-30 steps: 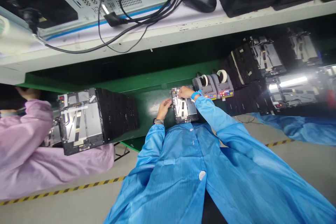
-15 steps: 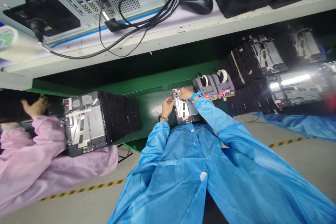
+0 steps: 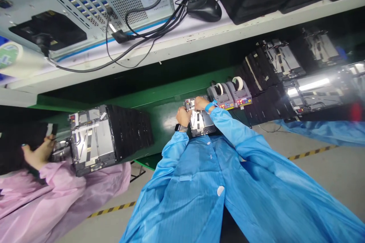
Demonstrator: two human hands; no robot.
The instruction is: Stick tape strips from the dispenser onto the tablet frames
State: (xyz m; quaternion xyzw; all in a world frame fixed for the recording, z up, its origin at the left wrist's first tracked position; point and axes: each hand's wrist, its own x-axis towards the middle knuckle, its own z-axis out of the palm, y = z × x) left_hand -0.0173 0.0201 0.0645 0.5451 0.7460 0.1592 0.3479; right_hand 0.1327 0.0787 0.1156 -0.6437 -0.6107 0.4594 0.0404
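A small metal-backed panel (image 3: pixel 203 123) with black strips lies on the green bench (image 3: pixel 162 115) right in front of me. My left hand (image 3: pixel 183 115) rests on its left upper edge, fingers curled and pressed against it. My right hand (image 3: pixel 201 103), with a blue wrist strap, sits at the panel's far corner, fingers bent down onto it. Whether either hand pinches a small part is too small to tell. Both arms wear blue sleeves.
Two tape dispensers (image 3: pixel 229 93) stand just right of the panel. Stacks of black trays with panels (image 3: pixel 110 134) sit at left, more panels (image 3: pixel 285 72) at right. A co-worker's hand (image 3: pixel 40 152) in a pink sleeve works at far left. A shelf above carries a computer case (image 3: pixel 94 0), cables and mouse (image 3: pixel 203 7).
My left hand has moved up and right onto the panel's left edge, closer to my right hand. The co-worker's hand at left has dropped lower. The view has shifted slightly.
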